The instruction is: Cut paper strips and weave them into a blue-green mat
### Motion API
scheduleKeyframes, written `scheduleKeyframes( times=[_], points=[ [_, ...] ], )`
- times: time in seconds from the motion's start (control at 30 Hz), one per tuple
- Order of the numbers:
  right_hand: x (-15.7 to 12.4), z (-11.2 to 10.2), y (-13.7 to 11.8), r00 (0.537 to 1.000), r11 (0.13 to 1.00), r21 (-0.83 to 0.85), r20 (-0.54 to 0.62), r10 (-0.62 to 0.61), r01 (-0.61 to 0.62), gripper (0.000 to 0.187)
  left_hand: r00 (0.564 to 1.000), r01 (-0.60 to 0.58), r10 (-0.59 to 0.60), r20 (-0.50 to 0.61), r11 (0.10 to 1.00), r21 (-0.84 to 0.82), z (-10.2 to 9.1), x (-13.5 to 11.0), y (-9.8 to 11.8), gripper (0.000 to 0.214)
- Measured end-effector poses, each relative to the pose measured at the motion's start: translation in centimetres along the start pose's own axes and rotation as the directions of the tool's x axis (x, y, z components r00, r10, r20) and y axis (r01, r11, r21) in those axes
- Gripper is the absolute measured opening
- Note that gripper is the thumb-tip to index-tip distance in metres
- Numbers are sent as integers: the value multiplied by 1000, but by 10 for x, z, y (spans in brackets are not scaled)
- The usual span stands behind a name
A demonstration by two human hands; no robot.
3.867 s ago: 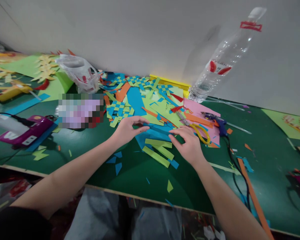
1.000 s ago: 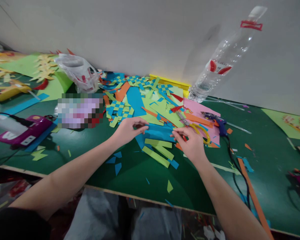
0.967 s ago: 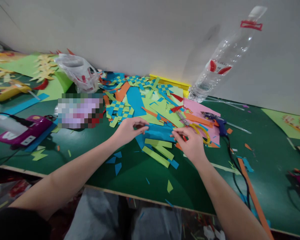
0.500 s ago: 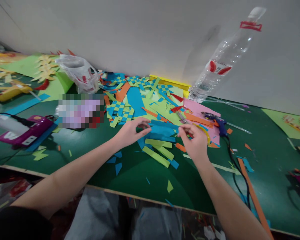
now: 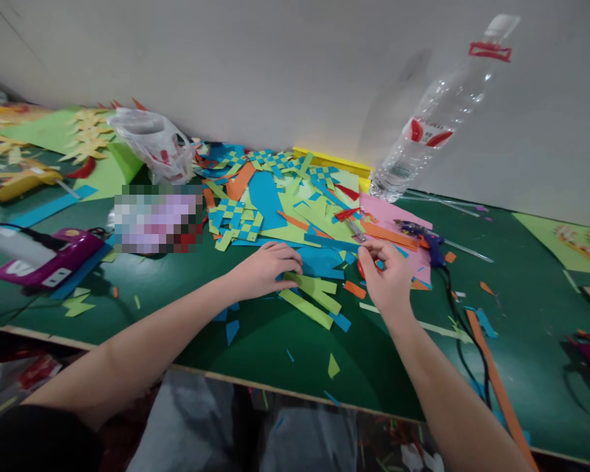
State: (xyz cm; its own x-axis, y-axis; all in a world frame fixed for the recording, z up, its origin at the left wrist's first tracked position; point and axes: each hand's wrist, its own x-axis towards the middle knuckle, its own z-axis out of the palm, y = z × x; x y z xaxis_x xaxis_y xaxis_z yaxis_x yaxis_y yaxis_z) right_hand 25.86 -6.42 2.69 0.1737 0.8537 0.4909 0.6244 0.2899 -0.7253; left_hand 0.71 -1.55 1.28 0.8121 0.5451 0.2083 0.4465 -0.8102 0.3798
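My left hand [image 5: 268, 269] reaches down to several light-green paper strips [image 5: 319, 286] on the green table. Its thumb and bent fingers close around the left end of the upper strip, though the fingers partly hide the contact. In a pinch, my right hand [image 5: 386, 275] holds the right end of a narrow blue paper strip [image 5: 327, 242], which stretches leftward above the other pieces. A wider blue paper piece [image 5: 319, 263] lies between my hands. Red scissor handles [image 5: 362, 267] show partly behind my right fingers, and the scissor blades [image 5: 356, 229] point away from me.
Behind my hands spread woven blue-and-green paper pieces [image 5: 236, 219] and offcuts. A clear plastic bottle [image 5: 430, 124] leans right. A blue glue gun [image 5: 435, 250] with a black cord [image 5: 465, 328] lies right. At left are a plastic bag [image 5: 155, 144] and a purple device [image 5: 54, 259].
My left hand has let go of the blue strip's left end and moved down to the green strips. My right hand has shifted slightly right with the blue strip still pinched.
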Motion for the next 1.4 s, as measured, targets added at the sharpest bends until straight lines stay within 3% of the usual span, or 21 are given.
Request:
scheduleKeyframes(
  times=[0.47,0.6,0.77,0.87,0.97,1.1,1.27,1.4],
  points=[
    [0,-1,2,999,999,35,-18,41,-41,16,999,33,-36,-22,990,-138,-2,1,-2,10],
    [0,-1,2,999,997,60,-23,45,-43,16,983,138,-154,-103,980,-146,-4,1,-2,11],
    [1,0,4,998,995,95,-37,42,-38,16,907,294,-354,-229,920,-261,-9,-1,-3,13],
    [0,0,4,999,994,99,-16,51,-50,16,878,360,-423,-222,892,-273,-10,-2,-5,16],
    [0,0,5,997,993,95,10,75,-75,18,890,403,-435,-139,891,-207,-11,-2,-6,21],
    [0,1,7,993,990,94,53,102,-107,19,920,376,-380,-96,925,-53,-9,-1,-6,39],
    [1,3,5,987,995,36,138,87,-93,15,934,350,-332,-134,924,152,-9,-2,-5,39],
    [1,1,2,965,993,-24,232,120,-118,14,919,379,-315,-237,872,310,-10,-5,-8,30]
  ],
)
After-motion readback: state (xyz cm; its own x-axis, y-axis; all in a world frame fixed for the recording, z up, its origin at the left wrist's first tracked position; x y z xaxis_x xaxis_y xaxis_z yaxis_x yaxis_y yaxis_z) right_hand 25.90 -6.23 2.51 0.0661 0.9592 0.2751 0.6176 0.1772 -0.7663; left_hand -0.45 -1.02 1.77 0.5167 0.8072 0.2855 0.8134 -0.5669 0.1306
